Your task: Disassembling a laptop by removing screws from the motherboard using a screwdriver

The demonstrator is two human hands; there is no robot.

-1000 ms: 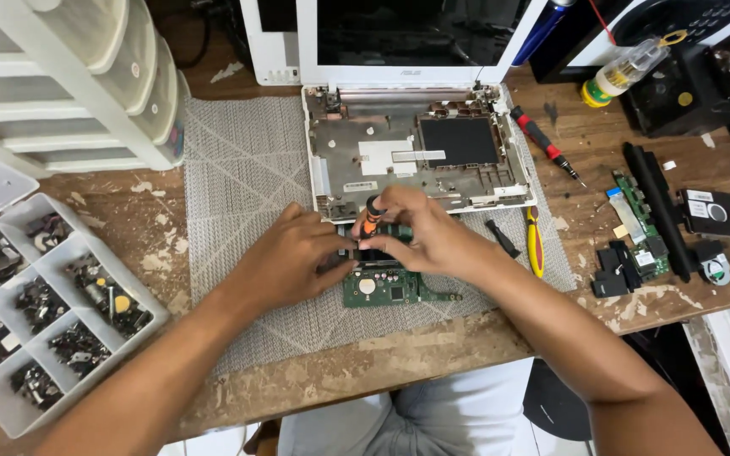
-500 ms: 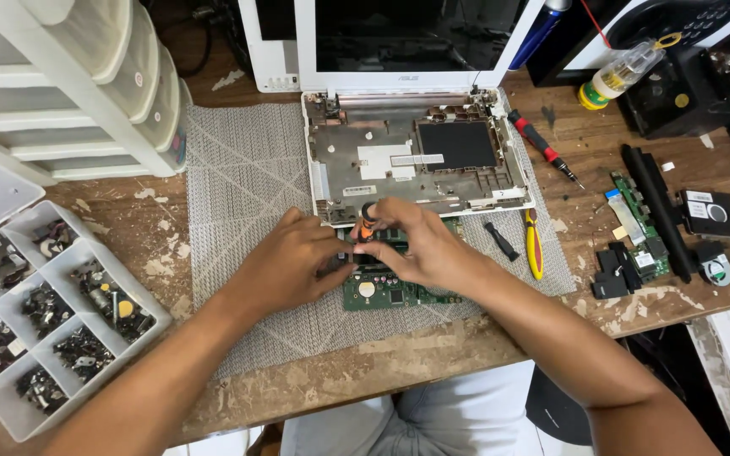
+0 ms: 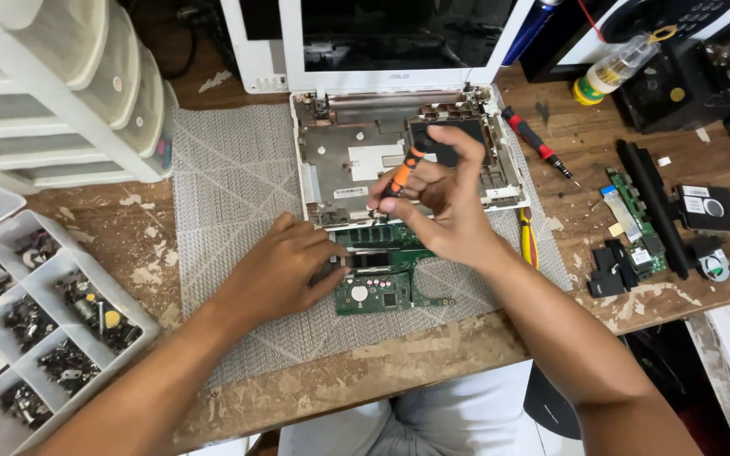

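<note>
Your left hand (image 3: 285,270) rests flat on green circuit board (image 3: 382,283), pinning its left edge. Your right hand (image 3: 445,207) grips orange screwdriver (image 3: 400,176), shaft tilted down-left, tip just above board's far edge. Board's long axis runs away from you, between both hands.

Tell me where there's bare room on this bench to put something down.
The grey mat is bare between the white drawer unit and the open laptop base, and below the green circuit board toward the wooden table edge. The right side is crowded with loose parts; the left corner holds the screw tray.
</note>
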